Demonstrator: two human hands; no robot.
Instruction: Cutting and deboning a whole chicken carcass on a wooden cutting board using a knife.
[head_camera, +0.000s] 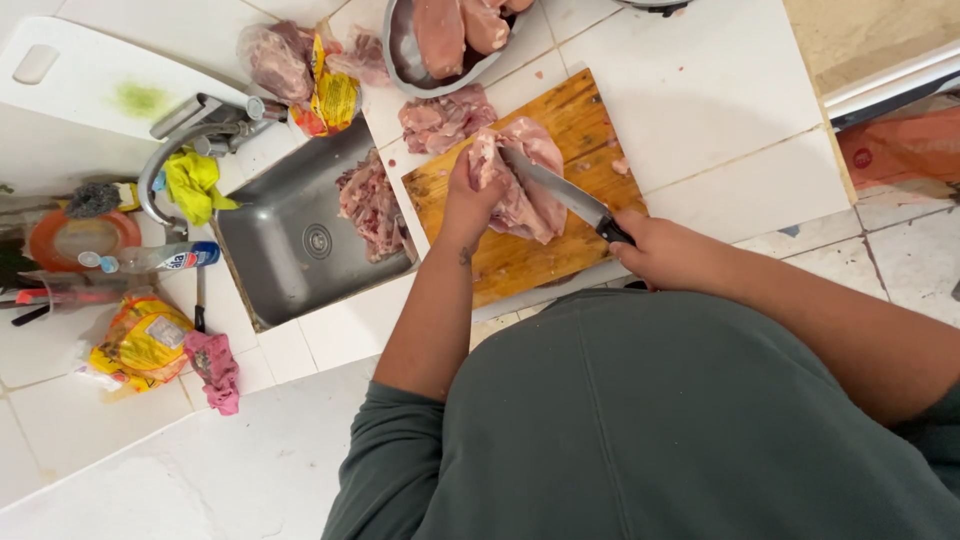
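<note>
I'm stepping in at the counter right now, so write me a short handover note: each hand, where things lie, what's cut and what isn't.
Left hand: pressing down the pink raw chicken piece on the wooden cutting board.
Right hand: gripping the black-handled kitchen knife, blade laid on that piece.
Done, as it looks: cut raw meat lies in the steel sink and heaped by the board's far corner.
Left: the piece under the blade; larger pieces wait in the metal bowl beyond the board.
</note>
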